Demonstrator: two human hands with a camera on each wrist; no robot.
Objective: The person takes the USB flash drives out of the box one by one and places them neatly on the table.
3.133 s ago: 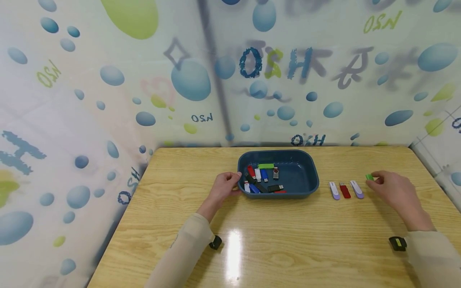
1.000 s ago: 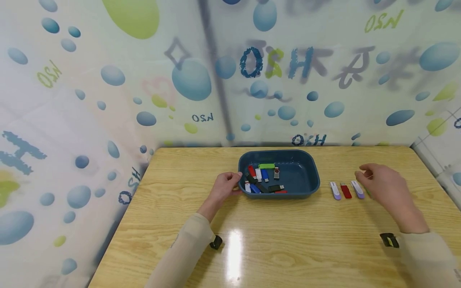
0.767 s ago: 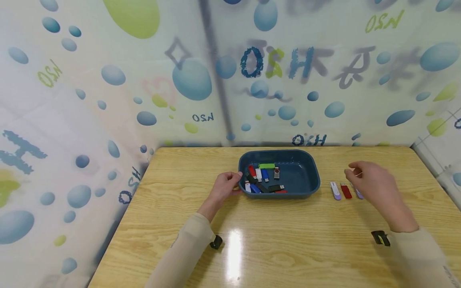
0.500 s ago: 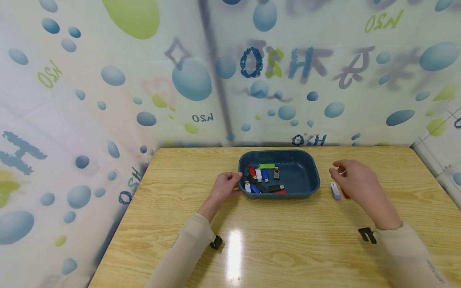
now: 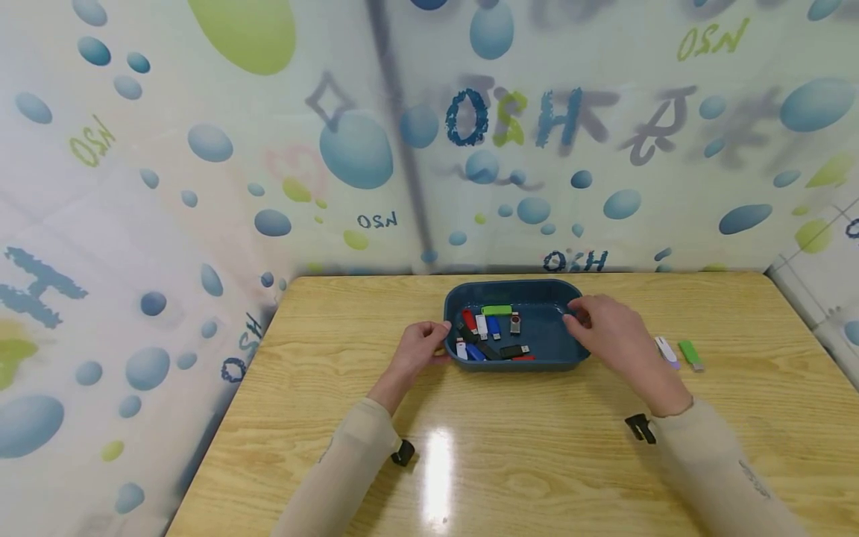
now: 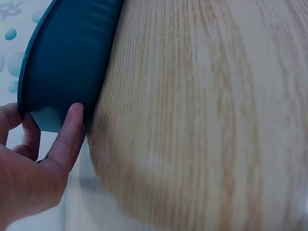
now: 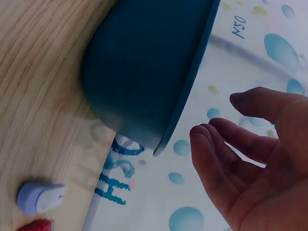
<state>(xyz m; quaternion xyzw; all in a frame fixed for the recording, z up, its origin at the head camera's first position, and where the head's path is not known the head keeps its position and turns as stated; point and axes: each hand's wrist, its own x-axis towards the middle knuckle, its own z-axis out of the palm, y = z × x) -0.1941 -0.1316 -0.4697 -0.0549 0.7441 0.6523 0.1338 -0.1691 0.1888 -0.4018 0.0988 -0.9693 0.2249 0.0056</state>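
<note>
Your left hand (image 5: 419, 350) rests against the left end of the blue tray (image 5: 537, 292), thumb and fingers (image 6: 70, 132) pressed to its outer wall, steadying rather than gripping it. Your right hand (image 5: 607, 328) hovers over the tray's right end with relaxed, loosely spread fingers (image 7: 216, 154), holding nothing. The tray sits near the middle of the counter (image 5: 335, 373), toward its far edge. Inside, crowded at the left end, lie several USB sticks (image 5: 488, 332) (red, white, blue, black, green and one metal). To the right of the tray, toward the counter's right edge, a white-and-lilac stick (image 5: 666, 350) and a green stick (image 5: 690, 354) lie side by side, just apart. The right wrist view also shows a lilac stick (image 7: 41, 197) and the tip of a red stick (image 7: 36, 225) on the counter beside the tray.
</note>
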